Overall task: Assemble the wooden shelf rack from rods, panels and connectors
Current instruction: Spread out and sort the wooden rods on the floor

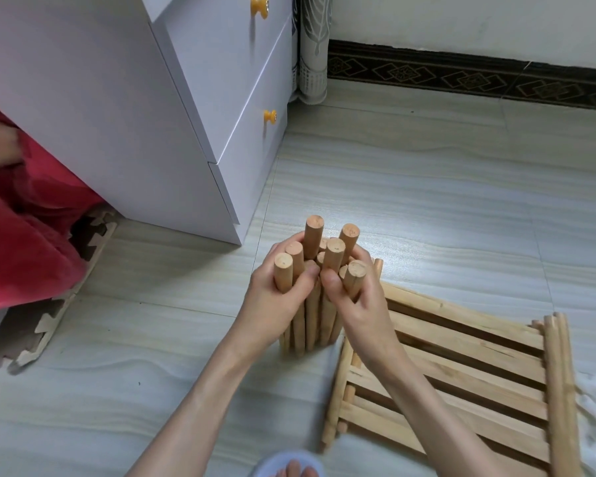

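Both hands clasp the bundle of rods (315,270), left hand (277,301) and right hand (353,297) wrapped around opposite sides; the rods stand upright on the floor (427,187) (long axes vertical), with the slatted panels (461,359) flat just right, nearer the right hand

Person: bare arms, slipper on one foot

Left hand (276,297) and right hand (355,301) ungloved; no rings, watch or sleeves visible on either forearm. One foot at lower edge, toes showing from a pale blue open-toed slipper (283,461).
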